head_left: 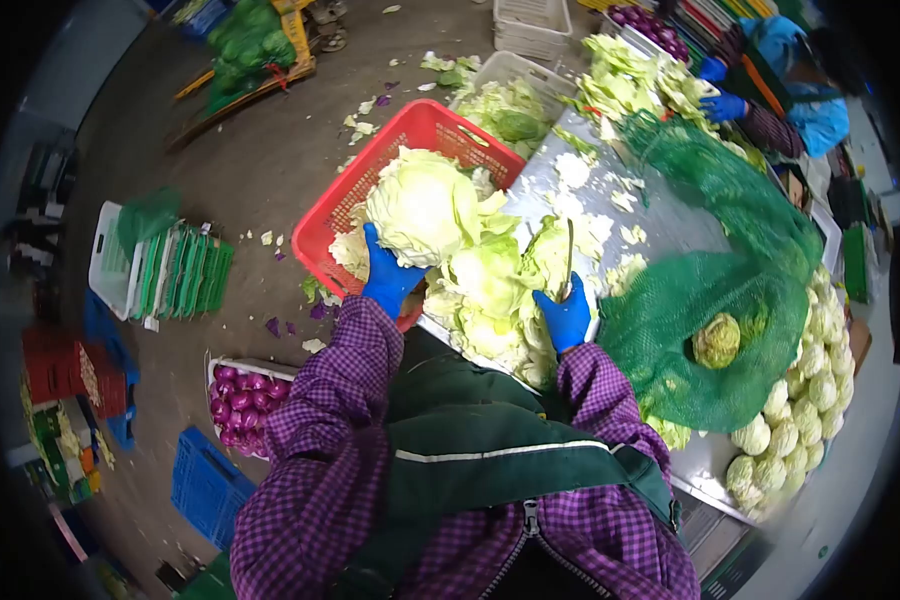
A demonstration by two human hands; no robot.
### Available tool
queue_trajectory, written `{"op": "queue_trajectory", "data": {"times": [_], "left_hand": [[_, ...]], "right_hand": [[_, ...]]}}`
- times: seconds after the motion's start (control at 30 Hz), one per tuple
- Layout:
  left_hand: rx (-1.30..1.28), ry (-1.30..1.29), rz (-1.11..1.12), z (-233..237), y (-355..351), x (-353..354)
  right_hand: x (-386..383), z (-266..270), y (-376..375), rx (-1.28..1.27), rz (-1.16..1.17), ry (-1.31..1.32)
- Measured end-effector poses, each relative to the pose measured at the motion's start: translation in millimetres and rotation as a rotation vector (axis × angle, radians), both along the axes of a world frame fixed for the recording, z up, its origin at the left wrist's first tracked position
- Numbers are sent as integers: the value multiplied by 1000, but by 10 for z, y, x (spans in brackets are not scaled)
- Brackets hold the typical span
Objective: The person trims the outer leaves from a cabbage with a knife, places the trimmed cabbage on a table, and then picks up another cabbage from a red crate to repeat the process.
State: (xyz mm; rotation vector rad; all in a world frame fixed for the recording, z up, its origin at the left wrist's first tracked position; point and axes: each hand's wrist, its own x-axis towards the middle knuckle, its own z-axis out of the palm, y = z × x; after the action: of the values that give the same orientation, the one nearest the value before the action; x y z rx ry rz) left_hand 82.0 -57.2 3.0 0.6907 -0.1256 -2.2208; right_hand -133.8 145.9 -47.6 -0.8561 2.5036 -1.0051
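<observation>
My left hand point(390, 272), in a blue glove, is closed against the near side of a large pale cabbage point(420, 205). That cabbage is over the red basket point(322, 222), partly covering its opening. My right hand point(567, 315), also gloved in blue, is wrapped round a knife point(570, 245) whose thin dark blade points away from me, seen edge-on; its handle is hidden in the glove. Between my hands, loose cabbage leaves point(485, 290) are heaped at the near edge of the metal table point(685, 215).
Green netting point(660, 325) with a small cabbage point(716, 342) covers the table's right side, beside stacked pale cabbages point(795, 425). A co-worker's gloved hands point(722, 105) are at leaves at the far right. Purple onions point(247, 405) stand in a crate at lower left. Leaf scraps litter the floor.
</observation>
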Motion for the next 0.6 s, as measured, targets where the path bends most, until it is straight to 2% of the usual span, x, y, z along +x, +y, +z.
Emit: {"op": "queue_trajectory", "data": {"times": [0.03,0.1,0.17,0.23,0.27,0.3,0.37,0.4,0.43,0.47,0.6], "left_hand": [[40,-49,54,137,-32,35],[-32,-30,66,140,-153,156],[-147,-61,83,150,-235,221],[-151,-102,106,325,-224,296],[-109,-119,112,386,-224,318],[-63,-133,116,416,-222,344],[-105,-109,130,332,-180,373],[-149,-139,121,281,-137,354],[-197,-171,107,274,-104,321],[-197,-173,103,280,-44,282],[-111,-148,157,172,122,143]], "right_hand": [[42,-85,-185,-2,23,-2],[152,-274,-622,-270,38,-404],[423,-415,-1194,-369,50,-522],[631,235,-1596,-285,52,-841],[689,281,-1721,-444,27,-1026],[725,565,-1689,-457,51,-1053],[829,571,-1598,-553,380,-739],[876,568,-1513,-608,519,-412],[941,793,-1437,-656,643,-79],[932,876,-1352,-456,591,-270],[684,894,-1158,-400,624,-130]]}}
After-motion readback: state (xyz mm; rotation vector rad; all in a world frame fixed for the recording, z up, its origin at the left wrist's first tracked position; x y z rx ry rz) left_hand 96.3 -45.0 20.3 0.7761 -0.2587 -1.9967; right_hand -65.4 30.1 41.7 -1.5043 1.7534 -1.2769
